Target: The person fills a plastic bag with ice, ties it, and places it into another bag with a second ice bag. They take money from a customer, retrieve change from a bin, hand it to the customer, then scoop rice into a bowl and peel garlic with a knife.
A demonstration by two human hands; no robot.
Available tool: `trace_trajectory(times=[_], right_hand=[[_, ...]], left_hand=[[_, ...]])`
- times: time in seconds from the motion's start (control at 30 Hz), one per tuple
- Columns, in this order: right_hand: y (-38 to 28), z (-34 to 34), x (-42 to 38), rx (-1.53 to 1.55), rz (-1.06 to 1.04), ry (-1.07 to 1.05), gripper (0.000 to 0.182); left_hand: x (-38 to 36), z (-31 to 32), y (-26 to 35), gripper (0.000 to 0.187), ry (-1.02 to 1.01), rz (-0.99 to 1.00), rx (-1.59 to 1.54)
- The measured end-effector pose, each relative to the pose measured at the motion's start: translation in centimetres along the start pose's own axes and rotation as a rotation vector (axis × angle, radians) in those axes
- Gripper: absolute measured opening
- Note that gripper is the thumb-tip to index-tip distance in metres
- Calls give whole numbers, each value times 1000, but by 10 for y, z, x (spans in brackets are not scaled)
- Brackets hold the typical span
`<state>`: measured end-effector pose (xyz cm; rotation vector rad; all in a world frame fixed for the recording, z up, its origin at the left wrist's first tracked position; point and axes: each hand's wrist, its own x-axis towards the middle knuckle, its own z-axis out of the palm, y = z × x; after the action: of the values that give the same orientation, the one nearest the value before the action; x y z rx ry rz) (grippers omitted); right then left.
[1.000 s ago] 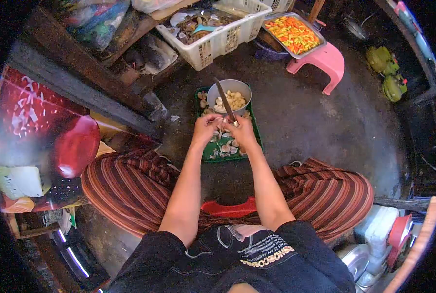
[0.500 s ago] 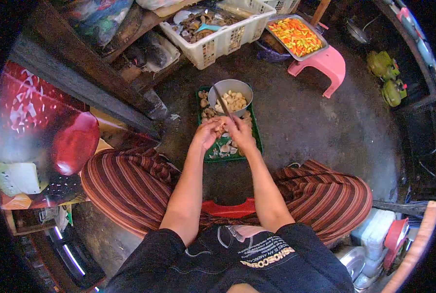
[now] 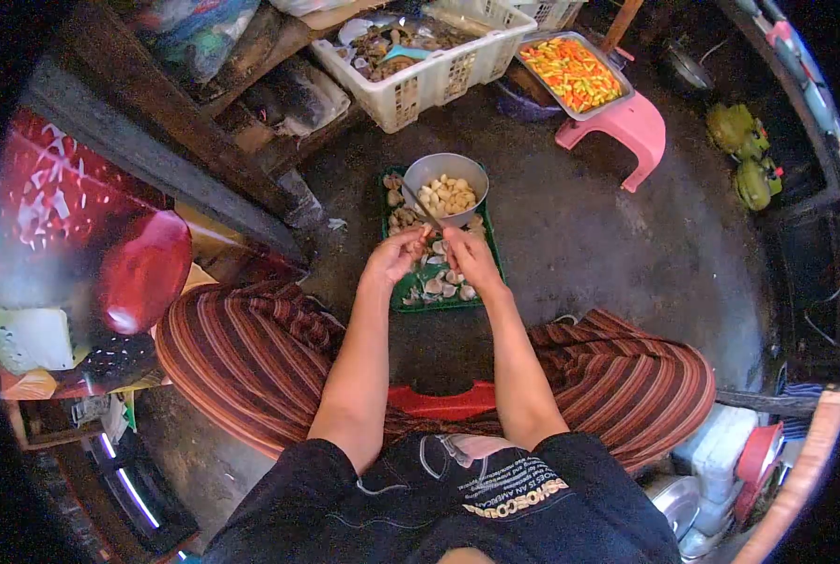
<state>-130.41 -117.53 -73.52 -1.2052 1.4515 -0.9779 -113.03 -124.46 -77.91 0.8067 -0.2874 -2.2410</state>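
Note:
My right hand (image 3: pixel 472 258) is closed around the handle of a knife (image 3: pixel 421 204), its blade pointing up and to the left across the near side of a grey bowl (image 3: pixel 414 176). Pinched in the fingertips of my left hand (image 3: pixel 396 256) is a small garlic clove (image 3: pixel 426 229), close to the blade. Peeled garlic cloves (image 3: pixel 450 195) lie in the bowl. Under both hands is a green tray (image 3: pixel 502 274), which bears the bowl, unpeeled garlic (image 3: pixel 403 220) and loose cloves with skins (image 3: pixel 451 283). My fingers partly cover the clove and the knife handle.
A pink stool (image 3: pixel 641 132) bears a metal tray (image 3: pixel 538 72) of red and yellow chillies. At the back stands a white plastic crate (image 3: pixel 439 91) with mixed contents. A wooden shelf (image 3: pixel 251 70) and a dark beam (image 3: pixel 175 164) run along the left.
My hands have drawn slightly apart, and the right has turned a little. The knife blade has swung lower and to the left, beside the fingertips of my left hand.

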Motion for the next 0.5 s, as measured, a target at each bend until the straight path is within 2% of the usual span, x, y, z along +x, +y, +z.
trace_trajectory(times=[0.07,0.13,0.2,0.27,0.4,0.5], right_hand=[[-9,2,-4,-128,-96,14,39],[-7,3,-2,-182,-85,18,38],[-3,4,-2,-238,-72,23,38],[-6,6,-5,-319,-140,99,36],[-10,11,-7,-256,-156,125,36],[-16,13,-8,-261,-157,133,35]], left_hand=[[0,-1,3,18,-8,-4,-7],[2,-3,4,17,-14,-8,-14],[5,-4,3,16,66,-2,-13],[5,-4,3,15,75,10,3],[-3,9,3,13,171,57,51],[1,0,3,10,155,81,55]])
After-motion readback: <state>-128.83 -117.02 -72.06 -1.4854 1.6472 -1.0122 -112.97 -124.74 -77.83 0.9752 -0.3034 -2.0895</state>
